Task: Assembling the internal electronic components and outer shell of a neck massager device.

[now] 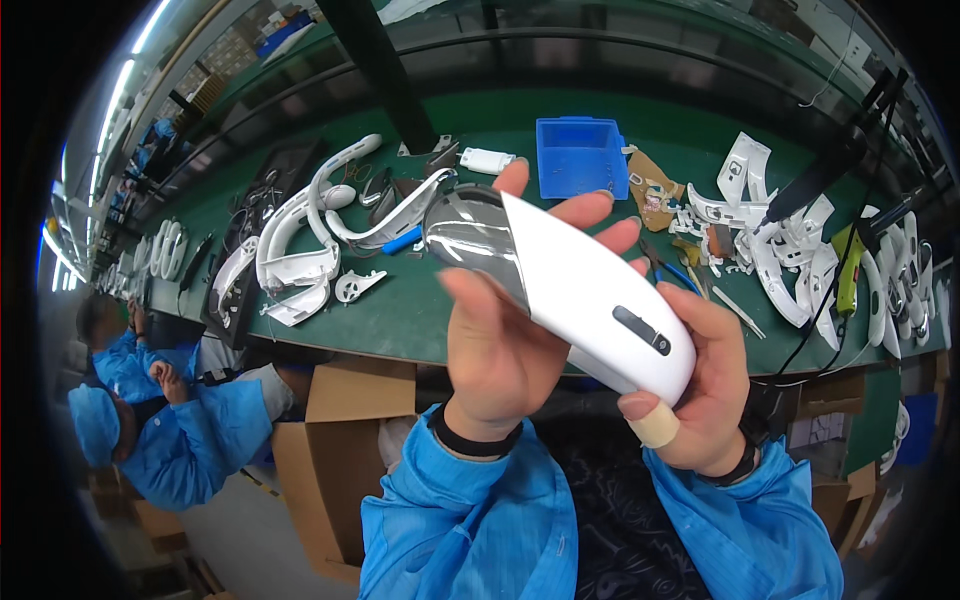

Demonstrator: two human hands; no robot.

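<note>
A smooth white handheld device (600, 290) with a glossy dark, see-through-looking end (470, 235) and a black slot-shaped panel is held slantwise above the bench. My left hand (505, 350) is under and behind it, near the dark end; its fingertips come out past the far edge and its thumb lies along the near side. Around the white lower end wraps my right hand (705, 390), fingers on the far side and thumb on the near edge. A tan covering is on the right thumb. The device's underside is hidden.
White curved housings (300, 240) lie on the green bench (400, 330) at left. A blue bin (583, 160) stands behind the device. White shell parts (780, 240), pliers (655, 265) and a green tool (848, 265) lie at right. A cardboard box (310, 470) and a seated person (190, 420) are left.
</note>
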